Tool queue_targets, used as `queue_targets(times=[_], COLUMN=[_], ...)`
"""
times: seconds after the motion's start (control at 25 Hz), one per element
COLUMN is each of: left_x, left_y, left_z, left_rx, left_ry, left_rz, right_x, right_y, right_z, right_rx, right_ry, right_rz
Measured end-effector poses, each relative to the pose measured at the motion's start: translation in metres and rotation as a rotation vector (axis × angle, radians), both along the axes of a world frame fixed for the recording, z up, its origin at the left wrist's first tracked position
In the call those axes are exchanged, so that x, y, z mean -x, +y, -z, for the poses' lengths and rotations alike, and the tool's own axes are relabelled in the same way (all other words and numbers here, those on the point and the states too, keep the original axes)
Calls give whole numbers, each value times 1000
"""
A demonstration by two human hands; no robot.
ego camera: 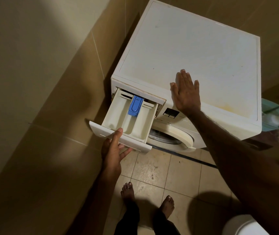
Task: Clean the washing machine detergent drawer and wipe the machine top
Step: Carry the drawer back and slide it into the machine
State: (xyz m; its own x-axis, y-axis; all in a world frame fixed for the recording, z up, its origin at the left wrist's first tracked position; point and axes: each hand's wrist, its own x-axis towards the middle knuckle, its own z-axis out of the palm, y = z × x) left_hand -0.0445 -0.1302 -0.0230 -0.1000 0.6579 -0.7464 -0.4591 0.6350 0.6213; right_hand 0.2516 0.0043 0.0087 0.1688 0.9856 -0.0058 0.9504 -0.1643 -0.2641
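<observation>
A white front-loading washing machine stands in a tiled corner, its flat top (203, 53) bare and yellow-stained near the front edge. The detergent drawer (118, 116) is pulled far out at the machine's upper left, showing cream compartments and a blue insert (135, 106) in the middle. My left hand (112, 153) grips the drawer's front panel from below, thumb on its upper edge. My right hand (185, 92) lies flat, fingers apart, on the front edge of the top, holding nothing.
Beige tiled walls close in on the left and behind. The round door (172, 134) and a small display (171, 113) sit below the top. A green basket with a spray bottle (277, 117) stands at the right. My bare feet are on the tiled floor; a white rounded object (243, 226) sits bottom right.
</observation>
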Motion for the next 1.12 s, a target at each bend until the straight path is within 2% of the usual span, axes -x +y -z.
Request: queue_targets(times=[0.84, 1.12], left_x=[-29, -41], left_y=[36, 60], left_z=[-13, -8], left_rx=[12, -57], left_ry=[-62, -86], left_rz=[-68, -45], right_x=[1, 2], right_y=[-1, -1], right_z=[-1, 1], right_rx=[-14, -30], right_ry=[-26, -33], right_rz=[7, 15])
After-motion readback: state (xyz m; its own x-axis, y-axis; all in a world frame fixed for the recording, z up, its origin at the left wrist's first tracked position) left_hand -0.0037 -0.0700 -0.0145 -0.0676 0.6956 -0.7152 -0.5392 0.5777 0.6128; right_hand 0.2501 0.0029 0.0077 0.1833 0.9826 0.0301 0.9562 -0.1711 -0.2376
